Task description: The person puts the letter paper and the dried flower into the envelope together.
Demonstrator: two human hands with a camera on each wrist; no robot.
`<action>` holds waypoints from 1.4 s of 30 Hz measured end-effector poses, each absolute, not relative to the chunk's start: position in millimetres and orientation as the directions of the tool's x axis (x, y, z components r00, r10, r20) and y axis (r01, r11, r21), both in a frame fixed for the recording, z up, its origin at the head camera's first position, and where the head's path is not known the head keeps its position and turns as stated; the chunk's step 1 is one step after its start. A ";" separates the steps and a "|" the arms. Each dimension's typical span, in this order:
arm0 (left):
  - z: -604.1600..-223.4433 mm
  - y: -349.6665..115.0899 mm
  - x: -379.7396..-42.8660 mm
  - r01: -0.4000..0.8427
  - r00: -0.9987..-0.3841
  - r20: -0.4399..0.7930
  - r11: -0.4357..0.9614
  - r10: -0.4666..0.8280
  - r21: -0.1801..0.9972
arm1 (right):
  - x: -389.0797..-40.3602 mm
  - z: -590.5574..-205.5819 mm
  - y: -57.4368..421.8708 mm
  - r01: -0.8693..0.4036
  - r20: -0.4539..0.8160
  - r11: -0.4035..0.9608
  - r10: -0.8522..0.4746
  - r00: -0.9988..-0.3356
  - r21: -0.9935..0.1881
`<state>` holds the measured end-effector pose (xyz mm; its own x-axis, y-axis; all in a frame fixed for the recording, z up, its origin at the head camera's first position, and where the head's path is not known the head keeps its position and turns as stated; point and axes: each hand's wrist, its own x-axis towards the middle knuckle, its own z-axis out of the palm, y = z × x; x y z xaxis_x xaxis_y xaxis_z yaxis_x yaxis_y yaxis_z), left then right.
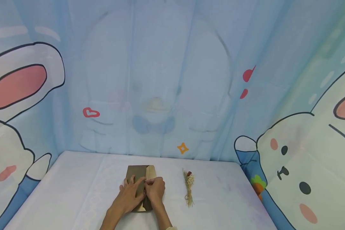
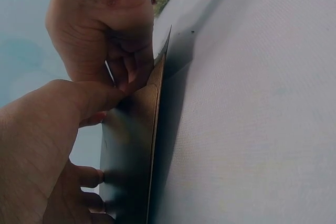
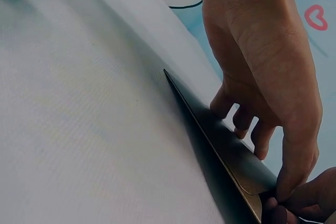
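Note:
A dark brown-gold envelope (image 1: 136,171) lies on the table, with a lighter golden flap (image 1: 150,171) along its right side. My left hand (image 1: 128,195) rests on it with fingers spread, the fingertips (image 3: 261,152) touching its surface. In the left wrist view the left thumb (image 2: 100,97) reaches to the flap edge. My right hand (image 1: 156,190) has its fingers curled and pinches the flap edge beside the left thumb and forefinger. Their fingertips meet closely, so the exact pinch point is partly hidden.
To the right of the envelope lies a small dried flower bouquet (image 1: 188,187) with tied stems. A white cloth (image 1: 218,198) covers the table. Behind it hangs a blue curtain (image 1: 161,80) printed with cartoon rabbits.

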<state>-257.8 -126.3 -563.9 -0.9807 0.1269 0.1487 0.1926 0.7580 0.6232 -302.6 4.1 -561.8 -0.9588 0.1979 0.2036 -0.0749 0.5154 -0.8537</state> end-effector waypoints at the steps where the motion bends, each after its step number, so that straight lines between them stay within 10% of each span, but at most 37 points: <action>1: -564.2 -125.8 -257.8 0.193 -0.981 0.148 0.760 0.128 0.621 | -302.1 -562.5 5.4 -0.080 0.204 0.506 0.195 -0.959 -0.859; 14: -563.2 -124.7 -256.0 0.184 -0.982 0.139 0.765 0.125 0.617 | -316.3 -585.4 36.3 -0.318 0.447 0.451 0.215 -0.868 -0.834; 42: -560.3 -124.2 -252.8 0.191 -0.982 0.135 0.745 0.135 0.639 | -308.5 -559.3 125.6 -0.197 0.457 0.478 0.520 -0.722 -0.856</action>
<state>-252.8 -124.2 -560.3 -0.9816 0.1351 0.1352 0.1906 0.7454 0.6388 -308.5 125.6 -559.3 -0.7222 0.5195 0.4566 -0.1972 0.4781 -0.8559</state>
